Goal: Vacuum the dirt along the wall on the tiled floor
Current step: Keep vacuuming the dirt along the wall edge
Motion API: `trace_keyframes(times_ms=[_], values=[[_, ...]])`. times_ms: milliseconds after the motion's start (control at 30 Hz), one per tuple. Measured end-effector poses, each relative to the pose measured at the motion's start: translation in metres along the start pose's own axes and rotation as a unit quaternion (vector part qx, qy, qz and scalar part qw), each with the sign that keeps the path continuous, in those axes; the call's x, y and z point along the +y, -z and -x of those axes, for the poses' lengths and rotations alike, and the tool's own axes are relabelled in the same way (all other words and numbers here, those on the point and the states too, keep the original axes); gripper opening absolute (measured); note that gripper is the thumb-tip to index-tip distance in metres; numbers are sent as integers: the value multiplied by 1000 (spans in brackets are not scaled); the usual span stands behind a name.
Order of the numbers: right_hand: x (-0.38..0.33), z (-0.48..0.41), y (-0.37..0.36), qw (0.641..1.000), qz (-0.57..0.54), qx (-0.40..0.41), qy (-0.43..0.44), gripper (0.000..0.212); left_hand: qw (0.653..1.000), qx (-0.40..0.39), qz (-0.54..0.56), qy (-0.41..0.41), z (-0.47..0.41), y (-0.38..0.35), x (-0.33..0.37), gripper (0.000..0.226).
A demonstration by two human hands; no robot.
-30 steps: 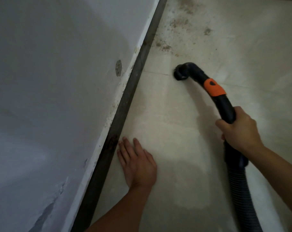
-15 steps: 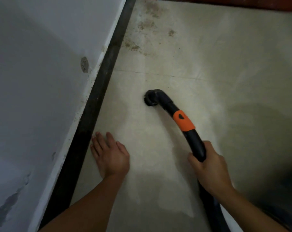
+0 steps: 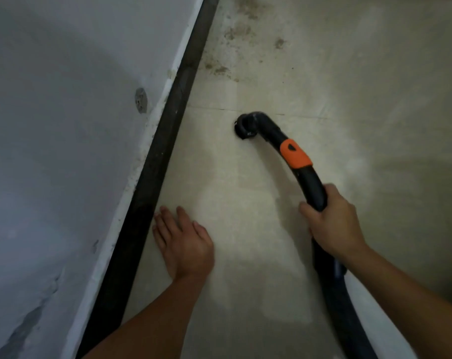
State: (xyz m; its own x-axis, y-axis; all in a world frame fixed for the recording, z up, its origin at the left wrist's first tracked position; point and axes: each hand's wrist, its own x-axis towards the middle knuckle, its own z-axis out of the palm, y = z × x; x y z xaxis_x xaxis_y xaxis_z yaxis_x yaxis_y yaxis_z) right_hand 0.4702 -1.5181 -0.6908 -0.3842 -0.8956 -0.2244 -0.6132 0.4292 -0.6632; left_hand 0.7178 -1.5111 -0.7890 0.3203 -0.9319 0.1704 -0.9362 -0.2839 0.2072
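Observation:
A black vacuum hose with an orange band curves across the pale tiled floor. Its open nozzle end sits on the floor just below a tile joint. My right hand grips the hose's curved handle. My left hand rests flat on the floor beside the dark skirting, fingers straight. Brown dirt patches lie farther ahead near the wall, beyond the nozzle.
A grey wall fills the left side, with a small round mark and cracked paint low down. The ribbed part of the hose runs off the bottom edge. Dim floor lies to the right.
The nozzle first drew back toward me, away from the dirt, and has now moved forward again up to the tile joint. My left hand stays flat on the floor.

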Motion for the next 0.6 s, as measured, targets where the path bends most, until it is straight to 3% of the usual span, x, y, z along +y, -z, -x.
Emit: trace_keyframes(times_ms=[200, 367, 600], values=[[-44, -35, -27, 1000, -5, -5, 5, 30, 1000, -17, 0, 1, -2, 1, -1, 54], [-19, 33, -21, 998, 10, -57, 14, 25, 1000, -20, -6, -4, -4, 0, -5, 54], [49, 138, 19, 996, 61, -68, -11, 25, 1000, -24, 11, -10, -5, 4, -4, 59]])
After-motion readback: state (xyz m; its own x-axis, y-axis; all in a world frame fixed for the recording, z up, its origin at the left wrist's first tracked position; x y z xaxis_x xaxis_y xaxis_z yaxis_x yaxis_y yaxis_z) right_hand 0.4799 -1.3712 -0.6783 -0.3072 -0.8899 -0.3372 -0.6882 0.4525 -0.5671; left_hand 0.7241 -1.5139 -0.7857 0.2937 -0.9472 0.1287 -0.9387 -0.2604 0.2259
